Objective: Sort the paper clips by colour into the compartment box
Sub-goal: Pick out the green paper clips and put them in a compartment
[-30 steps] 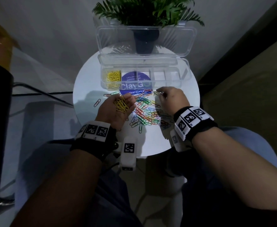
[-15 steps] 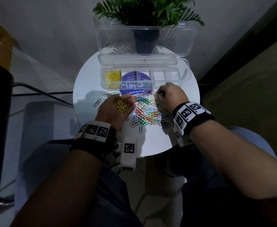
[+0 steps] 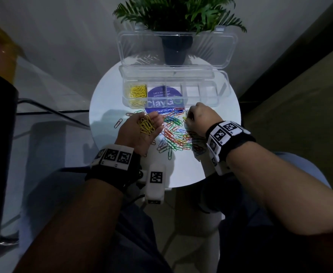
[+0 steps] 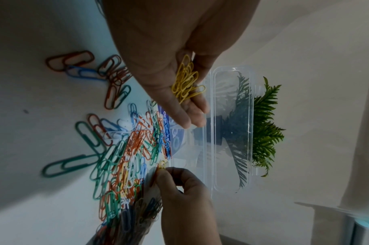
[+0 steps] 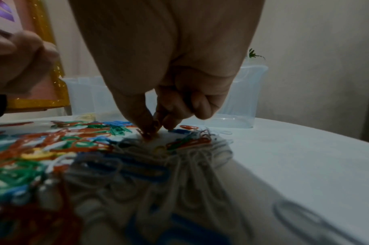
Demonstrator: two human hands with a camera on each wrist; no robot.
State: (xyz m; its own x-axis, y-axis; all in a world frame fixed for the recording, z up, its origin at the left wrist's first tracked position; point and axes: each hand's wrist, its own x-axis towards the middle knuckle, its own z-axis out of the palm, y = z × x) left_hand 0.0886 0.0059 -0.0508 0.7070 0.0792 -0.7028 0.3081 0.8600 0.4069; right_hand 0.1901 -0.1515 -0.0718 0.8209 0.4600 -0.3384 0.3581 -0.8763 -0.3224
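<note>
A heap of mixed coloured paper clips [image 3: 174, 133] lies on the round white table [image 3: 181, 170]. My left hand [image 3: 140, 131] rests palm up left of the heap, with a bunch of yellow clips [image 3: 147, 125] lying loose on its nearly straight fingers [image 4: 191, 107]. At the heap's far right edge, my right hand [image 3: 187, 120] pinches a yellow clip [image 4: 161, 165] between thumb and fingertips [image 5: 141, 122]. The clear compartment box [image 3: 222, 91] stands open behind the heap. Its leftmost compartment holds yellow clips [image 3: 137, 92]; the other compartments look empty.
The box's lid [image 3: 177, 48] leans back against a potted plant [image 3: 177, 14]. A blue round sticker [image 3: 165, 99] shows under the box. One stray clip [image 3: 118, 123] lies left of my left hand. A wall stands behind the table.
My right hand has shifted slightly left and down onto the heap's edge, and its fingertips have closed on a clip. The left hand has stayed where it was.
</note>
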